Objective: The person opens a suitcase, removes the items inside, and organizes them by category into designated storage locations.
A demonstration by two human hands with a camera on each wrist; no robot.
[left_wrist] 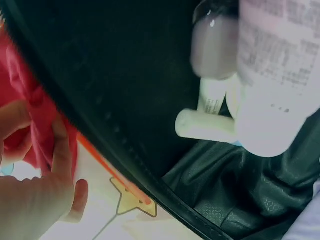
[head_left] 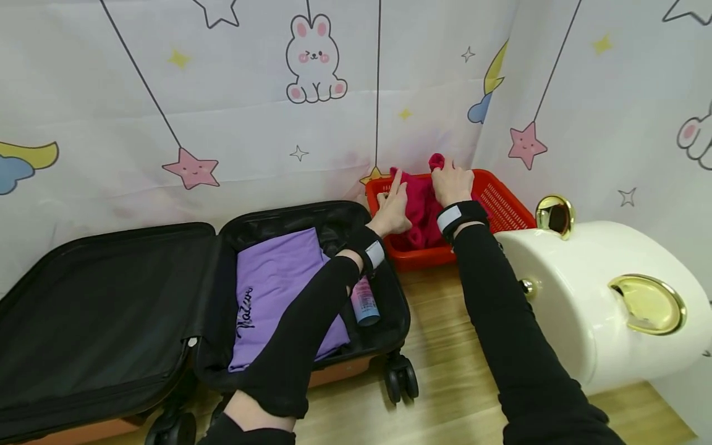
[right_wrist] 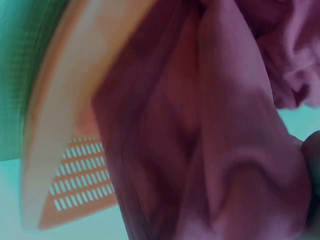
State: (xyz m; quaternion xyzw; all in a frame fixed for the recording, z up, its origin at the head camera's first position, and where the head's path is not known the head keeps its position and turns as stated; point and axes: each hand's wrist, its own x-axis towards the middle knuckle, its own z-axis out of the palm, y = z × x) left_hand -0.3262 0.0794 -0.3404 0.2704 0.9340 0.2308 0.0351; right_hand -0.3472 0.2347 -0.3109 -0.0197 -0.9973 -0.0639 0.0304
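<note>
"While both hands are busy, where is the red cloth (head_left: 419,213)?"

"Bunched in the red basket (head_left: 503,201), one end poking up by the far rim. The right hand (head_left: 453,184) grips it near that end; the left hand (head_left: 392,211) pinches a fold on the left side."

"How would you handle it well?"

"I'd gather the loose folds first, then raise both grips evenly — limp cloth sags, and a trailing bit could catch on the slotted side."

"Any writing about?"

"On the folded purple top (head_left: 280,284) in the black suitcase (head_left: 105,321), dark script runs along the left side — perhaps 'Maicor', but I can't be sure. The bottle (head_left: 364,303) beside it has a pink and blue label, its words too small for me. I see no lettering on the cloth."
</note>
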